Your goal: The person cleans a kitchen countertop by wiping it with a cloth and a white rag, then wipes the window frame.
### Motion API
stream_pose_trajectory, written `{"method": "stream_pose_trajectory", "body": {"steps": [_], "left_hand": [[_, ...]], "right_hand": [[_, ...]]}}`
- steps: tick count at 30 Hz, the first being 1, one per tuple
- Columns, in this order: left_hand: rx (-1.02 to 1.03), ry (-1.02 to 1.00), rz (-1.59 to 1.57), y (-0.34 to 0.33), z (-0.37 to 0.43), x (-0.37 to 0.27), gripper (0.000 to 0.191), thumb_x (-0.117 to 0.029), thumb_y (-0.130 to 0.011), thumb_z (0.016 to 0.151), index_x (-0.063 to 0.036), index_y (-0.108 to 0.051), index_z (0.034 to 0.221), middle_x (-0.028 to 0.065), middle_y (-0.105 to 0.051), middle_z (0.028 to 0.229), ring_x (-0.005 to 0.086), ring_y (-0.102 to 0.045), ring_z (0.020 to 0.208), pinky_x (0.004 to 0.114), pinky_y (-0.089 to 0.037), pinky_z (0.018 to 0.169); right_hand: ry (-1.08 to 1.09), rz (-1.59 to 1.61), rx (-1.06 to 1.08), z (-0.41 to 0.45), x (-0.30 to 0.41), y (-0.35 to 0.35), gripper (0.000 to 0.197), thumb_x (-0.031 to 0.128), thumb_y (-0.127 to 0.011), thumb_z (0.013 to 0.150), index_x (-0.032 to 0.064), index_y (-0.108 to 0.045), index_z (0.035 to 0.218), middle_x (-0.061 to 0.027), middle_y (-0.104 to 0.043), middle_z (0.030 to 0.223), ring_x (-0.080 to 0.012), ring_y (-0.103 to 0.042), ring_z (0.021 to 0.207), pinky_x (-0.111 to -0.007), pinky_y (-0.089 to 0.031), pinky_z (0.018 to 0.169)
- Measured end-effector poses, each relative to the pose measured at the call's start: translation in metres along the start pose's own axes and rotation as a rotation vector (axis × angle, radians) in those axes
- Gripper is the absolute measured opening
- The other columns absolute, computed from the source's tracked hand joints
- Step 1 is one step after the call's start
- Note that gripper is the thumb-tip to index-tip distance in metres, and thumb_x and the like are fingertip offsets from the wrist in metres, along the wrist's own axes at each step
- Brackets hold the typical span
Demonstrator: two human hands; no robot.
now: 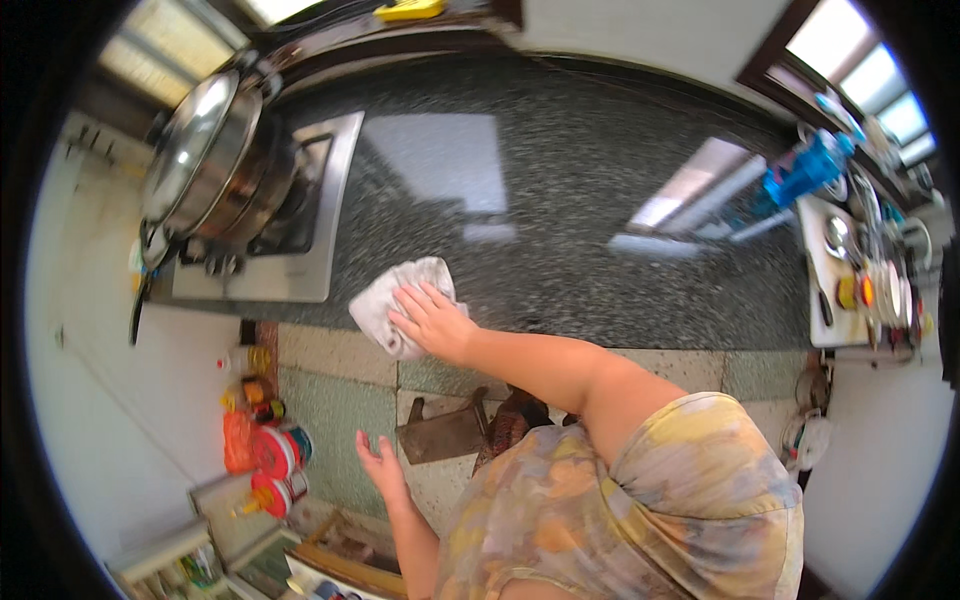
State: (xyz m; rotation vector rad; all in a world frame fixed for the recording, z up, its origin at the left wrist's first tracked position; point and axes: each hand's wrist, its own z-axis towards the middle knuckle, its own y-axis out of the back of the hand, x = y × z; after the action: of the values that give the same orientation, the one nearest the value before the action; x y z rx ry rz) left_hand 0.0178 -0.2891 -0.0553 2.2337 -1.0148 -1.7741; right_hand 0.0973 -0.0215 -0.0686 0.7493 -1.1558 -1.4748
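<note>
My right hand is spread flat over a folded white cloth and presses it against the front edge of a dark speckled stone countertop. Part of that cloth hangs over the edge; grey stains mark its lower side. Lower down, my left hand hangs in the air in front of the counter, fingers apart and holding nothing. To the left of the cloth lies a steel gas hob. A large lidded metal pot stands on the hob, its dark handle jutting past the counter's front.
At the right end, a blue plastic bottle stands near a white tray with a ladle, a knife and dishes. Below, a small wooden stool stands on the tiled floor. Red-and-white tubs and bottles line the left wall.
</note>
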Motion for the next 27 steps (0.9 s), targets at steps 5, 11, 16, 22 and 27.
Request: {"method": "stream_pose_trajectory", "body": {"steps": [5, 11, 16, 22, 27], "left_hand": [[0.209, -0.285, 0.067, -0.077, 0.022, -0.048, 0.05, -0.013, -0.051, 0.087, -0.0029, -0.033, 0.133, 0.016, -0.036, 0.137, 0.0261, -0.033, 0.127, 0.037, -0.024, 0.104], [0.421, -0.583, 0.182, -0.183, -0.016, -0.109, 0.05, -0.011, -0.05, 0.086, -0.0043, -0.035, 0.133, 0.0148, -0.036, 0.137, 0.0255, -0.033, 0.128, 0.038, -0.024, 0.104], [0.525, -0.891, 0.245, -0.257, -0.067, -0.125, 0.052, -0.012, -0.055, 0.08, -0.0002, -0.039, 0.128, 0.0183, -0.041, 0.13, 0.0319, -0.038, 0.12, 0.04, -0.028, 0.102], [0.59, -1.057, 0.327, -0.309, -0.115, -0.158, 0.048, -0.011, -0.057, 0.078, -0.0031, -0.044, 0.124, 0.0176, -0.042, 0.13, 0.0336, -0.036, 0.122, 0.041, -0.027, 0.103], [0.614, -1.019, 0.318, -0.337, -0.089, -0.174, 0.045, -0.011, -0.055, 0.082, -0.0029, -0.044, 0.125, 0.0142, -0.045, 0.128, 0.0271, -0.043, 0.119, 0.037, -0.034, 0.099]], "right_hand": [[-0.125, 0.016, 0.072, -0.153, -0.062, 0.087, 0.052, 0.017, -0.049, 0.079, 0.0095, -0.039, 0.13, -0.0178, -0.029, 0.141, -0.0279, -0.028, 0.132, -0.045, -0.02, 0.108], [-0.497, 0.106, 0.211, -0.367, -0.123, 0.188, 0.084, 0.003, -0.067, 0.06, 0.0176, -0.033, 0.135, -0.0158, -0.025, 0.143, -0.0288, -0.023, 0.134, -0.045, -0.019, 0.109], [-1.028, 0.391, -0.135, -0.457, -0.135, 0.233, 0.075, 0.012, -0.064, 0.065, 0.0192, -0.036, 0.134, -0.0145, -0.027, 0.142, -0.0304, -0.021, 0.134, -0.049, -0.015, 0.108], [-1.133, 0.134, 0.068, -0.429, -0.126, 0.224, 0.083, 0.058, -0.063, 0.066, 0.028, -0.032, 0.137, -0.0177, -0.01, 0.147, -0.0455, -0.004, 0.133, -0.067, -0.003, 0.099], [-0.968, 0.023, 0.106, -0.386, -0.15, 0.201, 0.068, 0.053, -0.057, 0.075, 0.0299, -0.035, 0.135, -0.0147, -0.013, 0.147, -0.041, -0.006, 0.135, -0.063, -0.008, 0.102]]}}
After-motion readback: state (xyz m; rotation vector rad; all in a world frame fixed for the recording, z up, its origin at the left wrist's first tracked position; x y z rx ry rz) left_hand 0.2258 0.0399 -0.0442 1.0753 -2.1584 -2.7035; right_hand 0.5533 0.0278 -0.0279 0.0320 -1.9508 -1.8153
